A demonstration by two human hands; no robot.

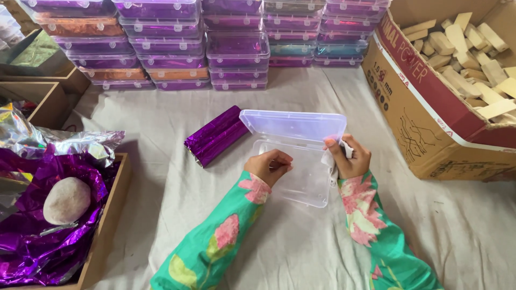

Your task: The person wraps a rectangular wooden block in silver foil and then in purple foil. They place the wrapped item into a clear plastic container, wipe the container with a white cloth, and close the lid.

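A clear plastic box [301, 177] lies open on the cloth in front of me, its lid [293, 125] tilted up at the far side. My left hand [269, 165] rests inside the box base with its fingers curled. My right hand [348, 157] grips the box's right edge near the hinge, with a bit of white material under the fingers. Several purple foil-wrapped sticks [216, 136] lie together just left of the box. Both sleeves are green with pink flowers.
Stacks of closed clear boxes [215, 48] with purple and orange contents line the far side. A cardboard carton [430, 107] of pale wooden blocks [473, 48] stands at right. At left a wooden tray [110, 215] holds crumpled purple foil [48, 241] and a round pale stone [66, 200].
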